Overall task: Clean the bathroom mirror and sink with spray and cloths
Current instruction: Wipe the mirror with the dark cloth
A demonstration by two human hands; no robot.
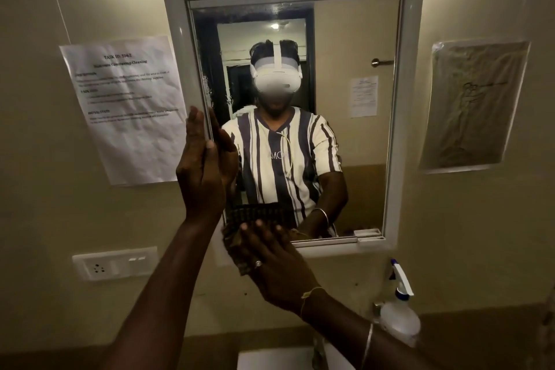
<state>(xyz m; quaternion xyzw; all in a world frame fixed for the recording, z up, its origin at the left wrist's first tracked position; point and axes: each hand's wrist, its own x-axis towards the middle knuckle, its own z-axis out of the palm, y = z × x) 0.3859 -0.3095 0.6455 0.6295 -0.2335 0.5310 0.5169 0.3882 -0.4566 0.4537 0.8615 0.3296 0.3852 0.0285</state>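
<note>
1. the wall (75,9) is pale and fills most of the view, dim in the low light.
2. the mirror (354,144) hangs on it in a white frame (174,39), and its glass reflects a person in a striped shirt wearing a white headset; streaks or smears show along the top and left edge of the glass.
3. the left arm reaches up from the lower left, and the left hand (201,165) is open with fingers straight and together, laid flat against the left edge of the mirror, touching the glass beside the frame.
4. the right hand (270,261) is spread flat, fingers wide, pressing a dark cloth (237,249) against the bottom left corner of the mirror, over the lower frame; a ring sits on one finger, and a thread and a bangle circle the wrist.
5. a printed sheet (129,105) is taped to the wall left of the mirror, slightly tilted and creased.
6. a sheet in a plastic sleeve (474,105) hangs to the right of the mirror.
7. the spray bottle (401,312) stands upright at the lower right, below the mirror's corner, apart from both hands.
8. a white switch plate (115,263) sits on the wall low on the left.
9. the sink (270,360) shows only as a pale sliver at the bottom edge.
</note>
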